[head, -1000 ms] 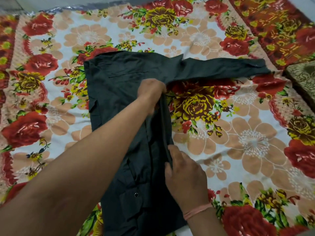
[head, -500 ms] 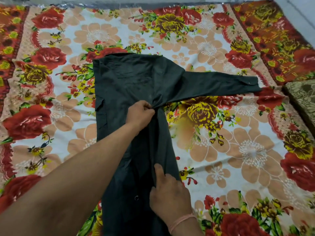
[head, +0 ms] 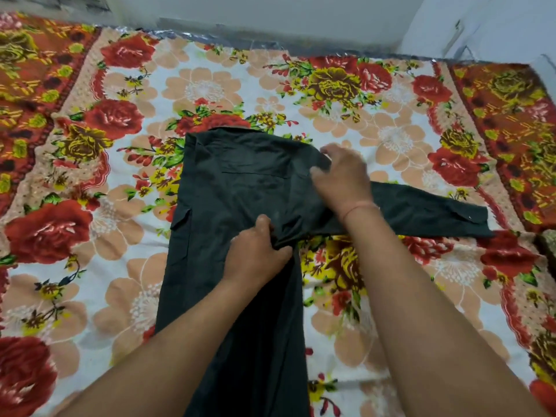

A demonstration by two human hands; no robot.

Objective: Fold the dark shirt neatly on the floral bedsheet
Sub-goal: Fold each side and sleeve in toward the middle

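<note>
The dark shirt [head: 234,188] lies flat on the floral bedsheet [head: 210,88], its body narrowed into a long strip toward me. One sleeve [head: 427,215] stretches out to the right. My left hand [head: 258,251] pinches a bunch of cloth at the shirt's right edge, where the sleeve meets the body. My right hand [head: 340,176] rests on the shoulder at the top of that sleeve, fingers curled on the fabric. A thin pink band circles my right wrist.
A pale wall [head: 301,16] borders the far side of the sheet. A red patterned border [head: 511,121] runs along the right edge, another along the left. A dark patterned cushion corner [head: 549,242] shows at far right.
My right hand left the shirt's lower edge and moved up to the shoulder by the sleeve. My left hand stays gripping the side fold. The camera tilted up, showing the wall.
</note>
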